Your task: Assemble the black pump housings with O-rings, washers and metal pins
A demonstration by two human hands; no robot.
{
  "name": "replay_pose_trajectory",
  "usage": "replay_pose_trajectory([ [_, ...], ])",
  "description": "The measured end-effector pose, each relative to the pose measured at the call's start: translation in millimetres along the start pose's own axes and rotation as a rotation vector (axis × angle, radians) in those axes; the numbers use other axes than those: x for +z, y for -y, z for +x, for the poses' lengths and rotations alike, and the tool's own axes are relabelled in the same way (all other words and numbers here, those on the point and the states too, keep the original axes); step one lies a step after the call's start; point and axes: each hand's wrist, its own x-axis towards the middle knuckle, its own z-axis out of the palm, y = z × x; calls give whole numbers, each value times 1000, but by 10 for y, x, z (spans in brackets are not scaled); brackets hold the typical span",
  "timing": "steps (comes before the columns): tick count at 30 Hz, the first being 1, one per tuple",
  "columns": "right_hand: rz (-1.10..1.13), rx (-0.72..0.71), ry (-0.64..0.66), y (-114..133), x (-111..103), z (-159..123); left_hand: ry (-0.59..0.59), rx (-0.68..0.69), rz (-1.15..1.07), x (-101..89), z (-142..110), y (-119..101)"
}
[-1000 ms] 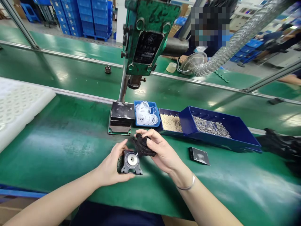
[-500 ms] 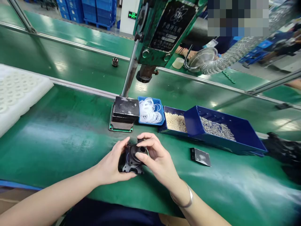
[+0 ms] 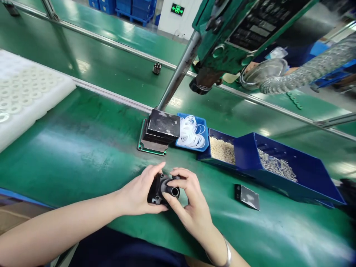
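Note:
Both of my hands hold a black housing with a round spout-like port (image 3: 174, 191), just above the green bench near its front edge. My left hand (image 3: 139, 191) wraps the housing's left side, thumb below and fingers above. From the right, my right hand (image 3: 191, 200) grips around the port with thumb and fingers. Part of the housing is hidden by my fingers. Beyond it stands the black block (image 3: 162, 124) of the press base, and beside that a blue tray (image 3: 206, 137) of white rings (image 3: 190, 133).
A green press (image 3: 222, 40) overhangs the bench. To the right lie a blue bin (image 3: 247, 148) with beige pieces and metal pins (image 3: 278, 165), and a small black block (image 3: 247, 196). White foam trays (image 3: 36, 92) sit left. A clear hose (image 3: 306, 70) hangs upper right.
The view has shifted, so the bench items sit differently in the picture. The housing has tilted in my hands, with its port turned more toward me. Both hands keep their hold.

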Motion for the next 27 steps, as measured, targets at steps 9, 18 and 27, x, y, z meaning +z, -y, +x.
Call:
replay_pose_trajectory([
  [9, 71, -5, 33, -121, 99, -38, -27, 15, 8, 15, 5, 18],
  [18, 81, -24, 100, -141, 66, 0, -38, 14, 12, 32, -22, 45],
  [27, 51, -54, 61, -159, 123, 22, -63, 9, 0, 45, -56, 61],
])
